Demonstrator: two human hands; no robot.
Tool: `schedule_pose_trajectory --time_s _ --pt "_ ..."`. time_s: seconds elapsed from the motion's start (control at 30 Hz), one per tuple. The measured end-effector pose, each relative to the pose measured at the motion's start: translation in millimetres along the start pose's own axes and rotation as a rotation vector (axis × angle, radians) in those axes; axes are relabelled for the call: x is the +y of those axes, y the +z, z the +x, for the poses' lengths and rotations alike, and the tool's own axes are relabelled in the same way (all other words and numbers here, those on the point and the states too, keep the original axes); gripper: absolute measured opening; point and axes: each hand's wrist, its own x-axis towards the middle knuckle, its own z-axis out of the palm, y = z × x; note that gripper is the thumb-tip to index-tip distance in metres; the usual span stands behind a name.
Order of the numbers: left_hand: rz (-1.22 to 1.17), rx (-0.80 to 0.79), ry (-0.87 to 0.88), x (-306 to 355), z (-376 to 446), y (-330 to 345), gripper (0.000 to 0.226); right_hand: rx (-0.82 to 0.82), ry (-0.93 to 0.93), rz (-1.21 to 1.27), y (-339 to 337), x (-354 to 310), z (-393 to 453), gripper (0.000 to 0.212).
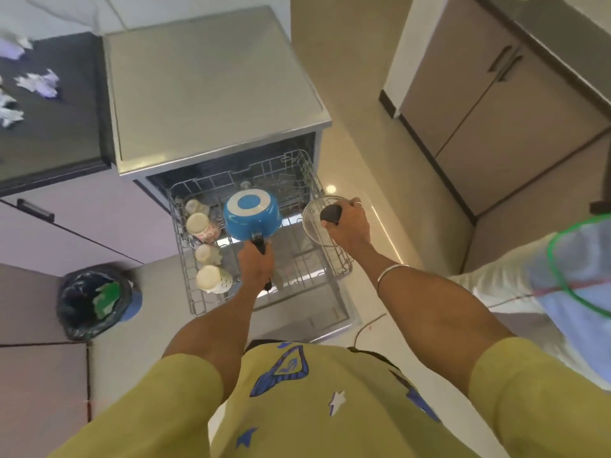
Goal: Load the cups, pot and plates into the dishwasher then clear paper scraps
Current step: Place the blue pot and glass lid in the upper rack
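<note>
Pot [252, 214] upside down over the dishwasher rack [334, 262].
Handle points back toward the person, gripped by left hand [256, 264]; right hand [348, 224] grips glass lid [315, 226] knob.

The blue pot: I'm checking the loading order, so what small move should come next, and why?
Probably lower the blue pot into the open middle of the rack. The left hand holds it upside down by its handle above the rack, the cups already fill the left column, and the right hand holds the glass lid aside.

Yellow-green short-sleeved shirt [297, 408] (blue shapes, white star), wrist bangle [391, 271].
</note>
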Motion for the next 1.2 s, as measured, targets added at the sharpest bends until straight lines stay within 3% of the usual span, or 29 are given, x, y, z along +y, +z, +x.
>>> schedule_pose_trajectory --time_s 0.27,0.7,0.83,1.0,1.2 --pt "-0.058 0.048 -0.062 11 17 12 0.01 -0.053 -0.071 0.0 6 -13 54 0.051" --pt "-0.035 0.042 -0.126 33 107 67 0.018 -0.256 -0.086 0.086 66 15 99 0.059" --pt "0.138 -0.058 -0.086 12 150 66 0.03 -0.339 -0.095 0.082 93 30 98 0.053" --pt "0.384 -0.13 0.051 -10 182 73 0.029 -0.423 -0.115 0.072 126 49 103 0.053" --pt "0.457 -0.136 0.068 -42 209 109 0.035 -0.434 -0.152 0.029 163 76 113 0.05"
